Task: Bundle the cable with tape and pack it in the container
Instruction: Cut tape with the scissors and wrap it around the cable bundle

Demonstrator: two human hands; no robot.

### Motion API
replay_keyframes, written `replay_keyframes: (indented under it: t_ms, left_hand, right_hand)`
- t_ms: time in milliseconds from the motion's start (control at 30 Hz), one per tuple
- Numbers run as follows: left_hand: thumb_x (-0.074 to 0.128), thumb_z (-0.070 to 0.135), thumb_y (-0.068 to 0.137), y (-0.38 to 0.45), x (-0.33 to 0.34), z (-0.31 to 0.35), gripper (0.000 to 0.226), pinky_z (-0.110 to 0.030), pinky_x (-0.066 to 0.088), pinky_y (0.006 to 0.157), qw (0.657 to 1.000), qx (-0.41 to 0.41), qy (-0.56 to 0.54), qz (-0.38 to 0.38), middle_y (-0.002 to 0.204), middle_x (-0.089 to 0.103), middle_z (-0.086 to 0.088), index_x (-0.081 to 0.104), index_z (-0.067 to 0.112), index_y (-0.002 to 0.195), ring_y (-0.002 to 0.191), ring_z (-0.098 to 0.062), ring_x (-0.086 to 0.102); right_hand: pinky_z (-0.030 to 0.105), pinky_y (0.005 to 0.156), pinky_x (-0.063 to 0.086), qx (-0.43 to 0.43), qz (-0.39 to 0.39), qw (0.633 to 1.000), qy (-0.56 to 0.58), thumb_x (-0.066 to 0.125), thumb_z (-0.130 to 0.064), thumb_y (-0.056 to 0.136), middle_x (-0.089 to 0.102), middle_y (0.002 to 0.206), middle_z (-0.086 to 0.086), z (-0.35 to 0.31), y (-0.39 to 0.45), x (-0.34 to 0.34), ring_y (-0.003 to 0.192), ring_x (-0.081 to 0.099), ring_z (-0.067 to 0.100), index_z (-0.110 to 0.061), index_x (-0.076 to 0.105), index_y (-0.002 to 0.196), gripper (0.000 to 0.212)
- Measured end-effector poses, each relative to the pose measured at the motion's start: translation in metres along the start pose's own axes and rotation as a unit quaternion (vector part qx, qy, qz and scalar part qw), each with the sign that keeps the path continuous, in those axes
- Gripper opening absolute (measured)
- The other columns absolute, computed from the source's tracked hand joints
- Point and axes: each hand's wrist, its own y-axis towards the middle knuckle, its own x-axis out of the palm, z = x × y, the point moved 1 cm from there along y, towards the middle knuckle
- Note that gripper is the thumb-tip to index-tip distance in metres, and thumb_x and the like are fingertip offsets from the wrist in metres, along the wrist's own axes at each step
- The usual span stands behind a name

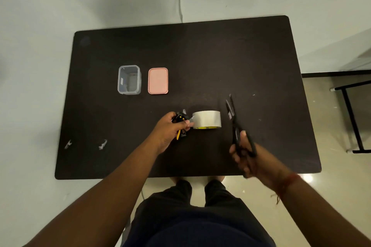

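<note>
The cable, a black coil with yellow on it, sits bunched in the left hand just above the tabletop, near its front edge. The fingers are clenched round the coil and seem also to pinch the free end of the tape, whose roll stands on edge touching the hand's right side; the view is too blurred there to be sure a strip is already stuck on.

The right hand grips the scissors by the handles, blades slightly parted and pointing away, just to the right of the roll. The step in hand looks like cutting the tape. To do it well, keep the strip taut between coil and roll, bring the blades into that short gap, and cut close to the coil while keeping clear of the left fingers.

The container stands open well beyond, to the left, with its pink lid lying just beside it. Two small scraps lie near the front left edge. Nothing blocks the way from coil to container.
</note>
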Motion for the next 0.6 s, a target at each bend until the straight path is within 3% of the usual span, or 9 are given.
replay_keyframes:
  t_ms: [100, 200, 400, 600]
  left_hand:
    - [0.067, 0.003, 0.088, 0.0, -0.001, -0.001, 0.025, -0.045, 0.054, 0.098, 1.0, -0.002, -0.019, -0.001, 0.115, 0.071, -0.019, 0.061, 0.009, 0.111, 0.105, -0.028, 0.071]
    - [0.066, 0.002, 0.089, -0.001, -0.002, -0.001, 0.021, -0.043, 0.055, 0.096, 1.0, 0.002, -0.024, 0.002, 0.114, 0.07, -0.022, 0.061, 0.008, 0.109, 0.102, -0.028, 0.072]
    - [0.066, 0.005, 0.09, -0.006, 0.0, 0.0, 0.021, -0.047, 0.053, 0.098, 1.0, 0.007, -0.012, 0.006, 0.115, 0.069, -0.021, 0.061, 0.009, 0.109, 0.109, -0.032, 0.068]
    - [0.065, 0.003, 0.089, -0.005, 0.001, -0.001, 0.026, -0.037, 0.057, 0.089, 0.999, 0.008, -0.034, 0.01, 0.102, 0.073, -0.016, 0.06, 0.003, 0.115, 0.09, -0.022, 0.072]
  right_hand:
    - [0.029, 0.046, 0.032, -0.014, -0.094, 0.995, -0.025, 0.046, -0.071, 0.08, 0.056, 0.07, 0.005, 0.024, -0.03, 0.03, 0.048, 0.04, 0.016, 0.0, 0.061, 0.1, 0.076]
    - [0.029, 0.043, 0.028, -0.021, -0.125, 0.99, -0.054, 0.048, -0.066, 0.083, 0.055, 0.067, 0.008, 0.04, -0.043, 0.054, 0.042, 0.037, 0.017, 0.002, 0.06, 0.096, 0.07]
    - [0.028, 0.044, 0.028, -0.01, -0.118, 0.99, -0.072, 0.051, -0.07, 0.083, 0.053, 0.067, 0.009, 0.049, -0.028, 0.069, 0.041, 0.036, 0.016, -0.003, 0.061, 0.092, 0.069]
    - [0.025, 0.041, 0.027, -0.02, -0.109, 0.994, -0.022, 0.045, -0.062, 0.09, 0.052, 0.072, 0.014, 0.052, -0.016, 0.074, 0.04, 0.035, 0.015, 0.0, 0.06, 0.093, 0.064]
